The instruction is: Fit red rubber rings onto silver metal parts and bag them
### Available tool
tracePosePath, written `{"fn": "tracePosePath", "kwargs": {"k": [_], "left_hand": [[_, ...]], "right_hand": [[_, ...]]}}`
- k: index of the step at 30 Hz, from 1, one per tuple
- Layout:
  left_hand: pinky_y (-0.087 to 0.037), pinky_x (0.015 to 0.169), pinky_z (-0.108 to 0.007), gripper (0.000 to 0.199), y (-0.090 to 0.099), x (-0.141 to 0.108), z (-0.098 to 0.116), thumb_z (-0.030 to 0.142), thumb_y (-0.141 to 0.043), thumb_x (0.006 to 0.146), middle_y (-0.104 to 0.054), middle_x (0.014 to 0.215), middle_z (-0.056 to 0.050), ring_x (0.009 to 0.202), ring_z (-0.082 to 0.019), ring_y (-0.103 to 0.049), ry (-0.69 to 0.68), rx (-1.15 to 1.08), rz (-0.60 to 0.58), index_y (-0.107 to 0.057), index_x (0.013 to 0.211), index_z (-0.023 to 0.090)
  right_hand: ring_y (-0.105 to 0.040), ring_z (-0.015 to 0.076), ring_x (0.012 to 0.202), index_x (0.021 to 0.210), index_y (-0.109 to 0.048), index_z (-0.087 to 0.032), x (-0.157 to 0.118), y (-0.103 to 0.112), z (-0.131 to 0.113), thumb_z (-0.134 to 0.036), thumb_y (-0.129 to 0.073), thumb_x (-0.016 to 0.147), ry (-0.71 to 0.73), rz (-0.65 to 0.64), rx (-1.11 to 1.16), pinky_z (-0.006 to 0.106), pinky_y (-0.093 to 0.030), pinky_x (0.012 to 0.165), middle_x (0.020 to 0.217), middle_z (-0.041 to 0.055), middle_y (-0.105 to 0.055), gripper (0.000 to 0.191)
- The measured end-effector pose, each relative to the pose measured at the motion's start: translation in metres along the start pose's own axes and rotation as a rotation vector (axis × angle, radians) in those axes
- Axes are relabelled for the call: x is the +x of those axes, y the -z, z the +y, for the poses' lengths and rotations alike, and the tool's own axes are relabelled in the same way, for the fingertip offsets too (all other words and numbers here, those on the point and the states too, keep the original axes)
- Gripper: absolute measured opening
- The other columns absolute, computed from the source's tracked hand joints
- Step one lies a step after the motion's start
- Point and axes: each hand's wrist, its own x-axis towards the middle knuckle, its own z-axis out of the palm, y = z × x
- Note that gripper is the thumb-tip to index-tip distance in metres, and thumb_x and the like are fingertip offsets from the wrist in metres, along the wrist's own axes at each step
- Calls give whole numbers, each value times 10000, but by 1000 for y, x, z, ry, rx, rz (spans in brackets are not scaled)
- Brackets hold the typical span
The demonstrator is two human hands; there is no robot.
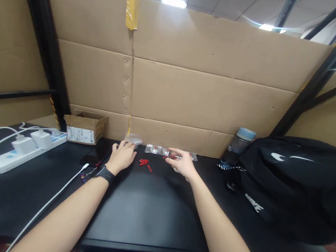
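Note:
My left hand [122,157], with a dark watch on its wrist, rests on the table beside a pile of clear plastic bags [134,139]. Its thumb stands apart from the fingers, and the fingertips touch the edge of the pile. A row of small clear packets [154,149] with round pale and red contents lies along the back. Over the row's right part, my right hand [183,165] has thumb and fingers closed around what looks like a small clear packet with red in it; the fingers partly hide it. Several red cord loops [144,162] lie between my hands.
To the left are an open cardboard box [83,128], a dark phone [90,159], a white cable [54,197] and a power strip [23,155] with plugs. A water bottle [236,149] and a black bag [300,186] stand right. A cardboard wall [179,90] closes the back.

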Motion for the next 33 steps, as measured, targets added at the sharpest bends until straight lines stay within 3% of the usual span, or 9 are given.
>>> {"fn": "tracePosePath", "kwargs": {"k": [4,7,12,15,19,22,25,29,33], "left_hand": [[-291,960,-483,280,22,4,16,257,-421,1002,-704,1226,-107,1182,-279,-553,-21,-75,263,-678,1111,234],[-274,938,-458,300,33,3,30,268,-391,1023,-733,1154,-90,1099,-256,-608,-23,-125,313,-681,1098,243],[-271,925,-447,300,36,-2,44,281,-431,1008,-740,1118,-101,1074,-272,-619,1,-141,200,-641,1218,234],[-266,937,-450,242,34,-4,50,304,-472,1003,-743,1111,-79,1084,-260,-602,-29,-173,166,-691,1089,247],[-286,919,-417,230,31,-8,67,320,-487,1010,-734,1072,-53,1059,-227,-600,-260,-256,101,-704,986,248],[-309,912,-373,227,30,-17,88,300,-480,1012,-722,1011,-32,995,-187,-617,-504,-343,-38,-694,962,239],[-306,932,-374,209,30,-27,105,345,-540,983,-717,979,-33,991,-196,-621,-620,-403,-195,-685,893,224],[-295,980,-405,242,27,-33,107,453,-577,956,-712,1087,-40,1059,-228,-621,-616,-452,-315,-674,1038,246],[-321,1010,-408,333,25,-33,94,470,-549,966,-617,1346,-44,1200,-257,-579,-628,-437,-385,-635,1259,337]], "right_hand": [[-483,40,463,1254,-685,-192,-1,2,-5,-351,-808,702,-6,14,9,180,-318,396,1078,104,-699,587],[-537,65,515,1250,-697,-191,-2,5,-9,-346,-812,700,16,38,-35,190,-384,446,1044,96,-715,582],[-653,139,644,1257,-693,-182,-1,8,-9,-355,-806,716,63,33,-67,249,-509,588,997,84,-743,579],[-691,170,718,1258,-692,-184,1,9,-6,-345,-796,729,88,35,-96,296,-551,699,1003,77,-756,562],[-716,195,828,1226,-713,-199,2,16,-7,-319,-797,723,130,90,-204,328,-552,831,1020,69,-769,524],[-714,192,850,1209,-721,-213,2,24,-12,-295,-783,730,154,134,-299,327,-544,870,1027,58,-770,490],[-693,185,884,1201,-720,-240,0,33,-19,-245,-756,740,206,120,-414,315,-526,887,1055,40,-755,462],[-650,171,864,1159,-739,-251,-8,47,-33,-162,-764,692,298,-83,-558,286,-501,844,1086,47,-701,476],[-612,144,744,1133,-749,-223,-17,52,-45,-191,-782,673,241,-397,-598,246,-482,714,1032,47,-678,461]]}}
